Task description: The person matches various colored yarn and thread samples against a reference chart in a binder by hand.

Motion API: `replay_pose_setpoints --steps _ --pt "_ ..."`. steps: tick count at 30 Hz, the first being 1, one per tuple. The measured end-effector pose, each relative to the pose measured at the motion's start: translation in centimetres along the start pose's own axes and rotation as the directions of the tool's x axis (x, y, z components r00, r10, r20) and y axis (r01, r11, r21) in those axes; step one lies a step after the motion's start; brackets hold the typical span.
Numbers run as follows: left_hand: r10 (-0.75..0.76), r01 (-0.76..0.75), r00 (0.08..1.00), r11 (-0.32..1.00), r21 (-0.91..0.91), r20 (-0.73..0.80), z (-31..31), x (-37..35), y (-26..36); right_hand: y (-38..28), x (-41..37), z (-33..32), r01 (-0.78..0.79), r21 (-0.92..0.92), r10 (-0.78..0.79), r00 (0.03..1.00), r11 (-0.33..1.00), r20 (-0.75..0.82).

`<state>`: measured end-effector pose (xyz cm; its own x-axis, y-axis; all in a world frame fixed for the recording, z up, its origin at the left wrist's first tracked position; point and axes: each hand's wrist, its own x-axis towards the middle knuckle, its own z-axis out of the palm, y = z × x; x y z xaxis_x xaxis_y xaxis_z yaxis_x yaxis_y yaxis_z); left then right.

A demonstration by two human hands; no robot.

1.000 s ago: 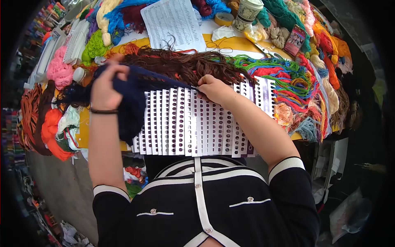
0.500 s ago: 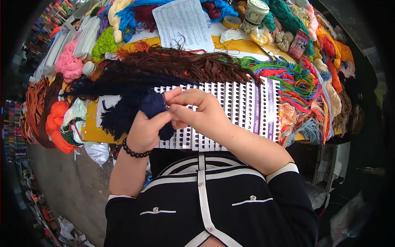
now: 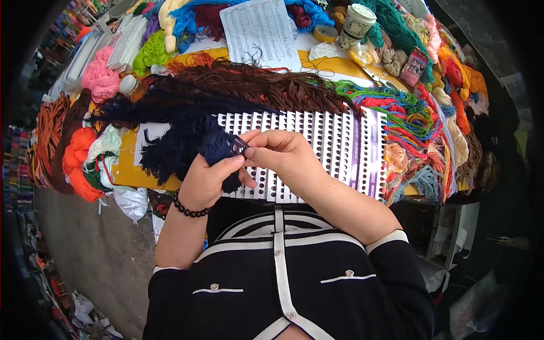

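Observation:
A bundle of navy blue thread [image 3: 217,146] is gripped in my left hand [image 3: 205,180], its looped end poking out past the thumb. My right hand [image 3: 283,158] pinches some strands of that looped end between thumb and fingertips, close beside the left thumb. The bundle's loose tail hangs to the left over more navy thread [image 3: 164,156]. Under both hands lie overlapping white cards with rows of punched holes [image 3: 309,141], some with a purple printed strip.
Dark brown thread [image 3: 249,85] lies behind the cards, with multicoloured skeins [image 3: 405,116] at right. Farther back are a printed sheet [image 3: 260,34], a patterned paper cup [image 3: 356,25], tape [image 3: 324,34] and scissors [image 3: 377,77]. A small jar [image 3: 130,86] stands at left.
Both hands have shifted slightly, and the looped end of the navy thread shows more openly between them. My right hand still pinches it.

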<state>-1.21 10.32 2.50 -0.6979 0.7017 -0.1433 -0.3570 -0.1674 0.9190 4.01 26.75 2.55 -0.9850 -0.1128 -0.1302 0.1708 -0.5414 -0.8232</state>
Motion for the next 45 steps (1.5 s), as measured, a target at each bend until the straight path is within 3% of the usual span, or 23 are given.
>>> replay_pose_setpoints --steps 8,14,16,18,19,20,22,23,24,25,26,27,28,29,30,32,34,36,38,39,41,42,45 --pt "0.039 -0.052 0.994 0.991 -0.12 -0.106 0.5 -0.3 -0.3 0.2 -0.3 -0.2 -0.004 0.062 0.008 0.998 0.998 -0.067" --pt "0.091 -0.087 0.977 0.996 0.03 -0.192 1.0 -0.2 -1.1 0.9 -0.1 -0.5 0.014 0.007 -0.013 0.994 1.0 -0.108" --pt "0.136 -0.143 0.968 0.99 -0.018 -0.212 0.3 0.1 -1.8 1.0 0.0 -1.1 -0.002 0.094 0.005 0.999 0.996 -0.042" --pt "0.029 -0.07 0.976 0.98 -0.186 -0.214 -0.2 -0.5 -0.5 1.0 0.4 -2.3 0.111 0.229 -0.072 0.982 0.967 -0.173" --pt "0.327 -0.243 0.928 0.894 0.378 -0.177 -2.3 -1.0 -1.4 -0.7 -0.2 -3.3 0.091 0.444 -0.103 0.995 0.891 0.002" --pt "0.137 -0.216 0.968 0.886 -0.41 -0.212 -3.1 -1.0 -0.2 -3.6 -1.1 -3.0 0.092 0.491 -0.124 0.992 0.866 0.034" --pt "0.217 -0.328 0.944 0.577 -0.748 -0.247 -7.1 -1.9 1.2 -7.4 -3.6 -4.5 0.132 0.624 -0.228 0.971 0.77 0.077" --pt "0.166 -0.389 0.919 0.532 -0.752 -0.358 -10.2 -2.2 1.8 -8.7 -4.9 -6.1 0.197 0.634 -0.274 0.961 0.748 0.025" --pt "0.147 -0.469 0.854 0.633 -0.616 -0.5 -12.8 -2.5 2.4 -9.9 -6.0 -8.5 0.252 0.487 -0.318 0.946 0.836 0.058" --pt "0.17 -0.454 0.874 0.618 -0.641 -0.455 -16.6 -3.3 2.3 -11.2 -7.3 -10.7 0.243 0.367 -0.253 0.967 0.898 -0.021" --pt "0.14 -0.49 0.85 0.565 -0.663 -0.509 -20.9 -4.3 2.2 -12.3 -8.6 -13.1 0.275 0.147 -0.235 0.942 0.95 -0.242" --pt "0.123 -0.555 0.734 0.675 -0.486 -0.668 -24.3 -5.3 2.4 -13.5 -9.7 -16.7 0.258 -0.145 -0.291 0.906 0.955 -0.308" --pt "0.166 -0.558 0.625 0.778 -0.288 -0.762 -28.5 -6.5 2.1 -15.0 -10.9 -18.4 0.195 -0.382 -0.393 0.733 0.903 -0.555" --pt "0.127 -0.528 0.478 0.832 -0.169 -0.869 -27.7 -7.0 3.5 -16.5 -12.2 -20.1 0.05 -0.569 -0.518 0.483 0.821 -0.706" --pt "0.125 -0.48 0.426 0.871 -0.107 -0.896 -28.4 -7.5 4.0 -17.2 -14.2 -24.8 -0.129 -0.799 -0.742 0.311 0.587 -0.594" --pt "0.131 -0.399 0.468 0.913 -0.077 -0.874 -24.5 -6.3 4.8 -18.3 -15.4 -24.4 -0.614 -0.776 -0.928 0.185 0.146 -0.322" --pt "0.104 -0.208 0.698 0.976 -0.062 -0.709 -17.6 -2.5 4.8 -16.1 -11.3 -19.8 -0.292 -0.923 -0.859 0.373 0.251 -0.351" --pt "-0.098 -0.017 0.91 0.962 -0.272 -0.404 -13.5 2.0 2.5 -11.9 -6.4 -16.2 -0.256 -0.847 -0.525 0.691 0.466 -0.498" --pt "-0.281 0.219 0.953 0.896 -0.386 -0.113 -9.0 6.4 0.0 -7.8 -1.7 -12.4 -0.265 -0.883 -0.276 0.88 0.388 -0.386" --pt "-0.35 0.31 0.936 0.872 -0.378 -0.039 -6.8 8.1 -1.0 -5.2 0.3 -12.5 -0.231 -0.842 -0.187 0.915 0.487 -0.359" --pt "-0.448 0.422 0.894 0.85 -0.315 -0.011 -2.5 10.3 -2.2 -2.0 3.1 -12.0 -0.141 -0.909 -0.211 0.948 0.392 -0.238" --pt "-0.475 0.445 0.878 0.855 -0.266 -0.056 -1.2 11.0 -2.4 -2.0 4.0 -11.4 -0.295 -0.846 -0.021 0.94 0.445 -0.339" --pt "-0.463 0.456 0.874 0.887 -0.076 -0.146 -0.5 12.3 -3.7 -0.5 5.5 -12.5 -0.356 -0.785 0.055 0.922 0.507 -0.383"
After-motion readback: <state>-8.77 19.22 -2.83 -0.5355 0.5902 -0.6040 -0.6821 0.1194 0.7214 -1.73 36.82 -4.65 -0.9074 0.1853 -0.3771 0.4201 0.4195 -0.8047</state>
